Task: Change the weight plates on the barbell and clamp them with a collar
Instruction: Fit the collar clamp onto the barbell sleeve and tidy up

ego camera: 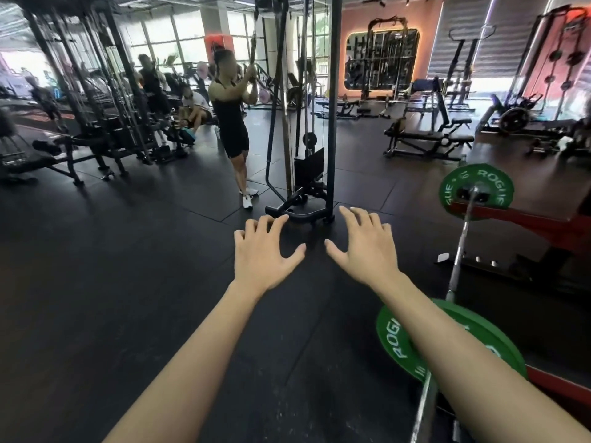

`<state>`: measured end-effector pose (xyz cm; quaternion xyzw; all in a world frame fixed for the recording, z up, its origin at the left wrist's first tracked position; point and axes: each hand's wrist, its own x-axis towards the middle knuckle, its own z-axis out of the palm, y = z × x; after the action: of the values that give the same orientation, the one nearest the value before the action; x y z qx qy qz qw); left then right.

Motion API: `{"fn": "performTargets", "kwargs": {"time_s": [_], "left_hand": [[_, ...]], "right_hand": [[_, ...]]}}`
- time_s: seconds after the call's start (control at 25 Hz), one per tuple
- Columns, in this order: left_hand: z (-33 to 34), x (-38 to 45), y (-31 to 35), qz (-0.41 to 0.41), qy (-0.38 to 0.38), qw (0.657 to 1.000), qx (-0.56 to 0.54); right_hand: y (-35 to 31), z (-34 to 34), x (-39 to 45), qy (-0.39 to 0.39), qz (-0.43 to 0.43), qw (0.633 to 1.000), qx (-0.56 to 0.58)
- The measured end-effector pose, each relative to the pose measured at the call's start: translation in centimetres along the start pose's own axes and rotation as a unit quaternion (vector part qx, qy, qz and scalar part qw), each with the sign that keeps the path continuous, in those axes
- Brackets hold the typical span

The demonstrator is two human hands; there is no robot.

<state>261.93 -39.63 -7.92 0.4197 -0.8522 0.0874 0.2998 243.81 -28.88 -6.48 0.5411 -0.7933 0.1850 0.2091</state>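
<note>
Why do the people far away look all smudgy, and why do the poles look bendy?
In the head view, the people at the back are motion-blurred and faces are deliberately smudged; bright windows behind wash that side out. The wide-angle lens bends the machine frames near the edges. The left hand, right hand and near green plate stay fairly sharp.

floor (160, 298) ahead: free | right: barbell (460, 247), green plates (396, 340) block

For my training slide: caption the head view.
Both empty hands, left and right, spread open beside a barbell carrying green plates.
</note>
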Motion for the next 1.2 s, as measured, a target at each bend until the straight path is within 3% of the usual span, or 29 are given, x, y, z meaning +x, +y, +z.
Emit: {"fn": "performTargets", "kwargs": {"time_s": [0.28, 0.52, 0.8, 1.2], "left_hand": [[13.1, 18.0, -5.0, 0.047, 0.003, 0.998, -0.051], [23.4, 33.4, -3.8, 0.125, -0.043, 0.985, -0.112], [37.3, 48.4, 2.6, 0.189, -0.049, 0.969, -0.148], [55.8, 71.8, 13.4, 0.192, -0.074, 0.967, -0.149]], "right_hand": [[3.0, 10.8, 15.7, 0.001, 0.064, 0.997, -0.044], [7.0, 17.2, 27.8, -0.004, 0.139, 0.987, -0.086], [19.7, 25.8, 38.4, 0.013, 0.220, 0.969, -0.116], [39.3, 37.9, 61.4, -0.005, 0.209, 0.974, -0.093]]}}
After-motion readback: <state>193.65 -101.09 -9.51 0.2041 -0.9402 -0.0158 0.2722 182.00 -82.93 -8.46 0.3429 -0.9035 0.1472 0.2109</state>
